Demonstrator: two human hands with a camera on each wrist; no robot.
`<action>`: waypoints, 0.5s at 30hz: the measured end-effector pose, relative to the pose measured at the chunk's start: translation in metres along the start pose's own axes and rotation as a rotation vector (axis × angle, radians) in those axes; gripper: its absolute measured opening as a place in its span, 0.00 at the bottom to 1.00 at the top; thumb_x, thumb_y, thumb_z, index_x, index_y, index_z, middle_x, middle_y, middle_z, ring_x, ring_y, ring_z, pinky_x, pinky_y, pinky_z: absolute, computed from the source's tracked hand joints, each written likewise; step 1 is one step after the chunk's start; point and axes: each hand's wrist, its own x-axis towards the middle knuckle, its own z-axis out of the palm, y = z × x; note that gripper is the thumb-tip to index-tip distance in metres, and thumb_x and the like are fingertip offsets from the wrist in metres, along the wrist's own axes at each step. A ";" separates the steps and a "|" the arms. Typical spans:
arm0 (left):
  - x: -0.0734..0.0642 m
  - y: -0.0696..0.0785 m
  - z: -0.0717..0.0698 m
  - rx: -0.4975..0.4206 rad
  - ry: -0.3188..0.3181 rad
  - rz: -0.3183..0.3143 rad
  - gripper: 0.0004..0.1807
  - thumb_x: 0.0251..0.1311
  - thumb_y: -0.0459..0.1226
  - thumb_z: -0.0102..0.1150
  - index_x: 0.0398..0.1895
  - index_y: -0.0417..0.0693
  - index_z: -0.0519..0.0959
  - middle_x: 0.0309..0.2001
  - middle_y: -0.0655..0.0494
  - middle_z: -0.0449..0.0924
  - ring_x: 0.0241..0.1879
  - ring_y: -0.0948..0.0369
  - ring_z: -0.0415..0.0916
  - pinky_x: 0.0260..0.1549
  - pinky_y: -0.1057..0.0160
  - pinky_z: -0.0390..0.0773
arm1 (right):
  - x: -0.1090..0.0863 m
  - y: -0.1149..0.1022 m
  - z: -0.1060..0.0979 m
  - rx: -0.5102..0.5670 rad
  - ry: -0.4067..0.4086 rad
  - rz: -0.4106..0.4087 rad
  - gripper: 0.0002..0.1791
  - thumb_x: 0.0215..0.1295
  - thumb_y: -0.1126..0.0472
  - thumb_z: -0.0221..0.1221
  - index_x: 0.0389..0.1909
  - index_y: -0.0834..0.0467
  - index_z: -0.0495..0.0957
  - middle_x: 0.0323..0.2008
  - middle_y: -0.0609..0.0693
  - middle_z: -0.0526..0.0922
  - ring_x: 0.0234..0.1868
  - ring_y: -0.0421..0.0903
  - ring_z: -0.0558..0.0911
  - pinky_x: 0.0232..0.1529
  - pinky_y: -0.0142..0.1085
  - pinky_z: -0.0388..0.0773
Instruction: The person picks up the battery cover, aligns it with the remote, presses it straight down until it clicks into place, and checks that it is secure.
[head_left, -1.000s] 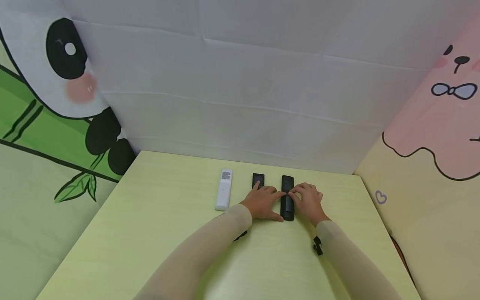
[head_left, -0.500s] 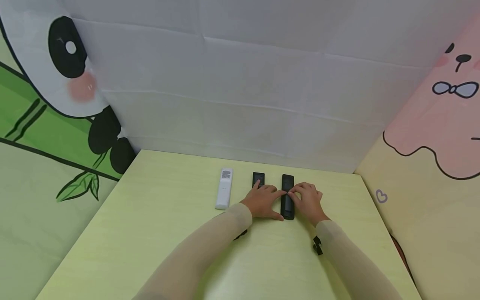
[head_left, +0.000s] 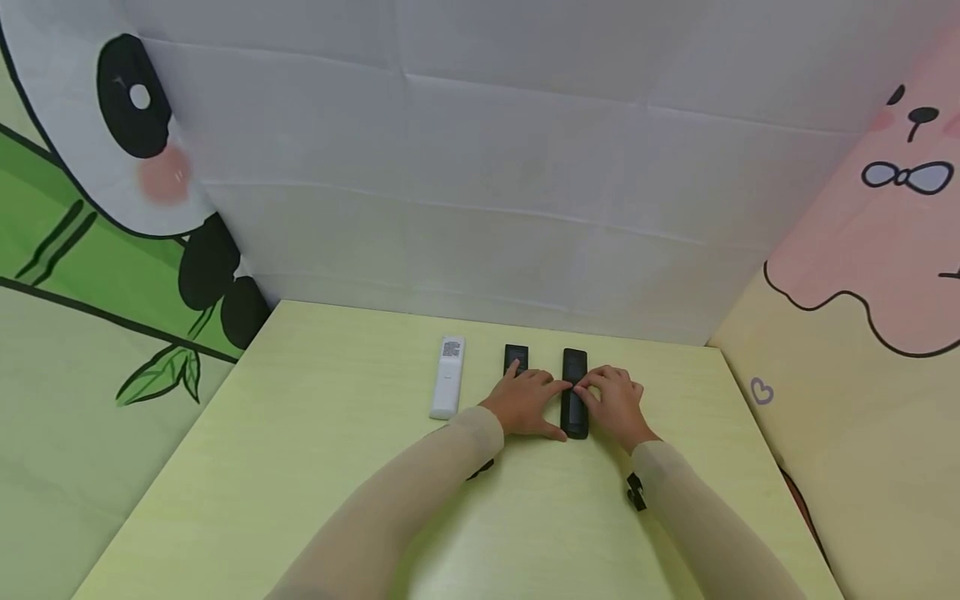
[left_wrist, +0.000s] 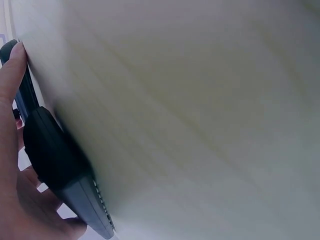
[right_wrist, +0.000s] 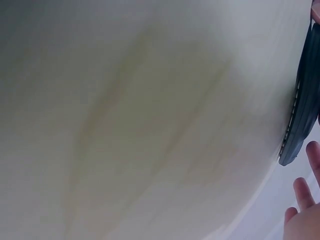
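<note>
A long black remote control lies on the table, its back facing up and buttons along its underside in the right wrist view. My right hand comes from the right, thumb and index fingertips together pinching at the middle of its back. My left hand spreads out on its left side: one fingertip meets the remote's middle and the thumb reaches its near end. Under that hand's other fingers a shorter black remote is partly hidden. In the left wrist view this shorter remote lies close, buttons down.
A white remote control with a printed code label lies left of both hands on the pale wooden table. Behind the table's far edge rises a white sheet. Cartoon-printed panels stand at both sides.
Both hands keep their places on the long black remote, and the three remotes have not moved. Only the head view shifts very slightly.
</note>
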 end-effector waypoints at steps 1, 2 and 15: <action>0.000 0.000 0.000 0.001 0.000 0.000 0.56 0.69 0.79 0.69 0.96 0.74 0.66 0.88 0.57 0.76 0.91 0.52 0.71 0.97 0.31 0.56 | 0.000 0.000 0.000 -0.001 0.001 0.000 0.09 0.87 0.57 0.69 0.48 0.56 0.94 0.63 0.61 0.89 0.74 0.71 0.78 0.70 0.74 0.66; 0.000 0.000 0.000 0.002 0.001 0.000 0.56 0.69 0.79 0.69 0.96 0.74 0.66 0.88 0.57 0.76 0.91 0.52 0.71 0.97 0.31 0.56 | 0.000 0.000 0.000 -0.002 -0.001 0.001 0.09 0.87 0.57 0.69 0.48 0.56 0.94 0.63 0.61 0.89 0.74 0.71 0.78 0.70 0.74 0.67; -0.001 0.000 0.001 0.009 0.000 0.003 0.56 0.70 0.80 0.68 0.96 0.74 0.65 0.88 0.58 0.76 0.91 0.53 0.71 0.97 0.32 0.56 | 0.000 0.001 -0.001 0.008 -0.005 0.008 0.08 0.85 0.56 0.72 0.46 0.55 0.95 0.63 0.61 0.89 0.74 0.72 0.78 0.71 0.75 0.66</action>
